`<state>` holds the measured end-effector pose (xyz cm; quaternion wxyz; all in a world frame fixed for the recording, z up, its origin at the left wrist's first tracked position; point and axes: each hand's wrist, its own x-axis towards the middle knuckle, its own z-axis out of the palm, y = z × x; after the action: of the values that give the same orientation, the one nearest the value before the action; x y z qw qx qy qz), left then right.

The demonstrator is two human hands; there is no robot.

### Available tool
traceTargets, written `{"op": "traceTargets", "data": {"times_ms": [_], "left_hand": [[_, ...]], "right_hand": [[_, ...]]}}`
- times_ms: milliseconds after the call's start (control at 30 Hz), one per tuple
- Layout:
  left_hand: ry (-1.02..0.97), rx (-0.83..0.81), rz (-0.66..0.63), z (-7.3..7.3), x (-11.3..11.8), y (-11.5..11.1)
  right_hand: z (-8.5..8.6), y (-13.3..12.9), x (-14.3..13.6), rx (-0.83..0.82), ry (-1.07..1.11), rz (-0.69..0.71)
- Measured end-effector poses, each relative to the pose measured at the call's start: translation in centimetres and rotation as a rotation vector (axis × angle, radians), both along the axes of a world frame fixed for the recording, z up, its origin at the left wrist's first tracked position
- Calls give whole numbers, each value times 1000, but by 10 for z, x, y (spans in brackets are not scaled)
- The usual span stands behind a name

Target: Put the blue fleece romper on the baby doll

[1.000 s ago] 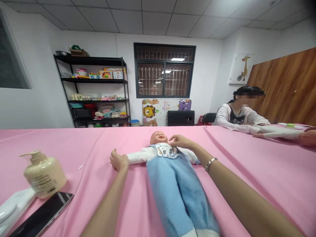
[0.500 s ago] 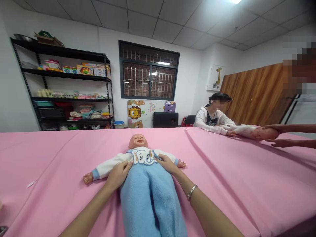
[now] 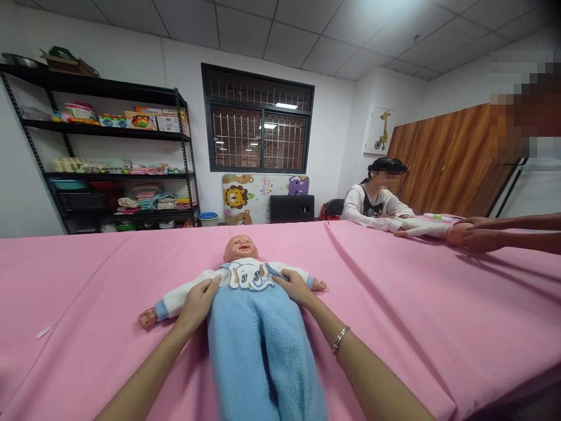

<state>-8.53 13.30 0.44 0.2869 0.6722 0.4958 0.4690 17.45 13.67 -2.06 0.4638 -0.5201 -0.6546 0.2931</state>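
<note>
Doll: the doll (image 3: 245, 307) is lying face up, arms spread, head pointing toward the surface's (image 3: 394, 333) far edge.
Left hand: it (image 3: 199, 304) is touching the chest beside the elephant bib (image 3: 252, 276).
Right hand: it (image 3: 295, 285) is resting at the bib's other side.
Grip: fingers are bending against the suit (image 3: 243, 345); I cannot tell whether either hand is pinching cloth.
Change: 1 second on, the hands are no longer working at arm and collar; 2 hands are flanking the chest.
Meaning: attention is probably shifting to the torso.

Forearms (image 3: 146, 365) angled inward, left grip (image 3: 199, 301), right grip (image 3: 294, 285), both curled
</note>
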Motion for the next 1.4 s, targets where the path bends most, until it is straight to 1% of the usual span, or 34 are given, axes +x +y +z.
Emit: {"op": "traceTargets", "data": {"times_ms": [67,133,200,267,367,467,533,600,667,767,833,900,967,1033,1067,1100,1167,1200,1233,1267,1300,1333,1400], "left_hand": [[-107,-24,3,1,-4,5],[-167,-43,-1,2,-9,8],[-151,-30,39,3,-14,10],[-70,31,95,3,-19,11],[76,105,110,1,-24,11],[138,99,85,1,-22,7],[150,70,23,4,-18,3],[156,29,-62,7,-14,-1],[128,0,-96,9,-12,-3],[89,0,-53,8,-14,-1],[159,47,-28,7,-15,-1],[246,160,21,9,-12,-5],[273,304,81,16,-2,-15],[274,409,85,27,15,-28],[301,433,37,33,26,-35],[362,446,-41,38,39,-42],[609,463,-277,47,67,-51],[752,460,-366,50,81,-52],[902,442,-427,52,94,-52],[1043,413,-449,53,107,-50],[1158,377,-434,54,118,-46],[1240,338,-385,53,127,-42],[1320,286,-255,50,140,-32]], "right_hand": [[2,-1,3,-55,128,-4],[4,-2,5,-108,255,-26],[4,-2,6,-132,311,-51],[1,-1,7,-127,330,-48],[-7,4,7,-58,314,-31],[-13,7,10,44,160,-80],[-14,5,12,78,18,-142],[-12,3,15,75,-64,-204],[-10,2,18,52,-46,-258],[-8,2,19,-19,80,-302],[-9,3,17,-84,156,-277],[-11,3,12,-128,214,-235],[-13,3,6,-140,251,-201],[-16,4,0,-122,260,-189],[-17,4,-2,-102,256,-191],[-18,5,-4,-76,251,-196],[-19,7,-7,-22,243,-215],[-20,8,-7,-3,244,-228],[-19,8,-7,9,253,-247],[-18,8,-6,19,255,-276],[-16,7,-5,34,235,-314],[-13,5,-3,56,188,-350],[-6,1,2,138,4,-383]]}}
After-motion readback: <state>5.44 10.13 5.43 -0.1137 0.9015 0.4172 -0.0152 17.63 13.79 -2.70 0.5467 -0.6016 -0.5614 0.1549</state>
